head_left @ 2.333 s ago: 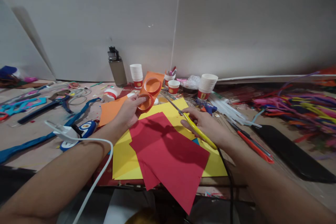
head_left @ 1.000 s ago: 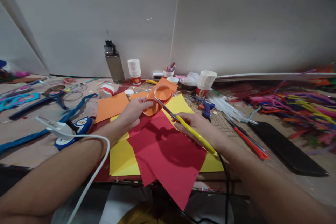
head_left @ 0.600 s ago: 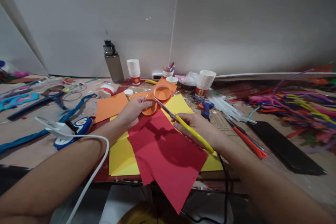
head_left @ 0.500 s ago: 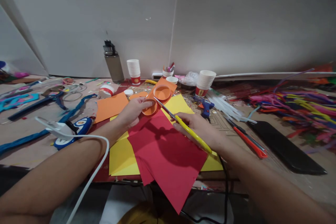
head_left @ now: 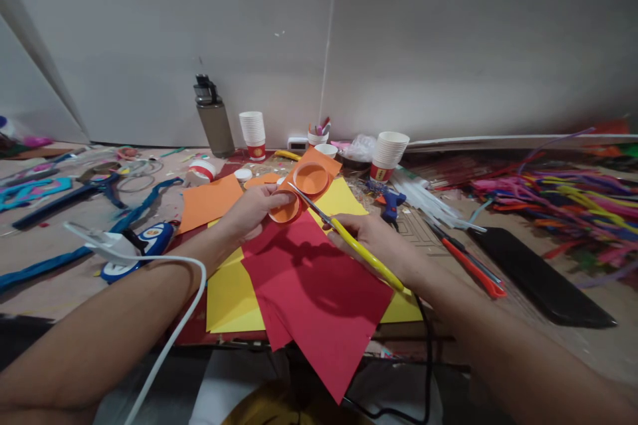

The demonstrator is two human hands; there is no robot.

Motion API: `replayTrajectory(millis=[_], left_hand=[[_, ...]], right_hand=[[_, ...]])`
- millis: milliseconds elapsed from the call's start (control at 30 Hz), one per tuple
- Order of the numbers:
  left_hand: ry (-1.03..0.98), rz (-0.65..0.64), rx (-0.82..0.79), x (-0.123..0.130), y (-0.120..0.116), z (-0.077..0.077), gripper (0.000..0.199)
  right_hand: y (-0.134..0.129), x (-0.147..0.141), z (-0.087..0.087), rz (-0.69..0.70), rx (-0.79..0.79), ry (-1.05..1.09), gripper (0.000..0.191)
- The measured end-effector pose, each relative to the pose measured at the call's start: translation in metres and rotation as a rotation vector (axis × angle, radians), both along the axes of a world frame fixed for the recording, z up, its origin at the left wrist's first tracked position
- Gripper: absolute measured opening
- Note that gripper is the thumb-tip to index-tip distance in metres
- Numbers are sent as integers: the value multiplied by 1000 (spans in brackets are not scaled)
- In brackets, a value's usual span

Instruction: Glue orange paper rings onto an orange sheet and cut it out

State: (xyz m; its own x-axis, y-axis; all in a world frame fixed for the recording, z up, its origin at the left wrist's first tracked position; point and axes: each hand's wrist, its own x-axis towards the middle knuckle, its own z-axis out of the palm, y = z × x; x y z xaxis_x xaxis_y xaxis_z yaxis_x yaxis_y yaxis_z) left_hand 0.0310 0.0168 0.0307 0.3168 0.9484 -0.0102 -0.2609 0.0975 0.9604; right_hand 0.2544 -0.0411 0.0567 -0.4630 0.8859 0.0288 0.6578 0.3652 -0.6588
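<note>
My left hand (head_left: 252,212) pinches the lower left end of a piece of orange paper (head_left: 329,163) between thumb and fingers. Two round outlines show on that paper, one by my thumb and a larger one farther up. My right hand (head_left: 373,236) is wrapped round yellow-handled scissors (head_left: 366,254), whose metal blades reach the paper between the two rounds. How far apart the blades are is hard to make out. Below both hands lie red paper sheets (head_left: 323,325), on top of yellow paper (head_left: 232,302). Another orange sheet (head_left: 209,202) rests beside my left wrist.
Stacked paper cups (head_left: 389,153) and a bottle (head_left: 214,123) stand along the wall. On the right are a blue glue gun (head_left: 393,204), a red-handled cutter (head_left: 473,265), a black phone-like slab (head_left: 543,279) and colourful pipe cleaners (head_left: 573,206). A white cable (head_left: 192,299) crosses my left forearm.
The orange paper has tilted and shifted very slightly to the right at its upper end. Both hands keep their grips in nearly the same place.
</note>
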Motion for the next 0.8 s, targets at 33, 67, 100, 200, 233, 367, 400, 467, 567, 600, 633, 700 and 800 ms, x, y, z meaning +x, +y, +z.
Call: replayTrajectory(millis=[33,67,100,200,233,367,400,467,567,600,633,700,800], left_hand=[[5,1,0,0,0,0,15],[10,2,0,0,-1,0,15],[13,2,-2,0,-1,0,15],[12,0,-8,0,-1,-1,15],[7,-2,-7,0,-1,-1,14],[-3,-5,4,-1,1,-2,16],[-1,-2,4,-1,1,-2,17],[4,-4,2,0,1,-1,20],[25,-14,-3,1,-1,-2,19],[34,-19,-4,2,-1,-2,18],[40,-23,-3,2,-2,-3,18],[47,-26,0,2,-2,-3,19],[57,-15,-22,2,-3,-2,17]], right_hand=[[0,0,1,-1,-9,2,28],[-1,-1,1,-3,-18,5,27],[-1,-1,2,-5,-26,9,27],[-2,-3,2,-22,-38,13,28],[-2,-3,2,-25,-39,14,28],[-2,-1,3,-5,-32,13,28],[-2,0,3,4,-25,8,28],[-1,0,2,14,-8,0,25],[0,0,0,13,6,-6,21],[0,-1,0,12,9,-6,20],[1,-1,-1,10,12,-8,20],[2,-2,-2,9,16,-5,21],[3,-2,-2,9,-1,4,20]])
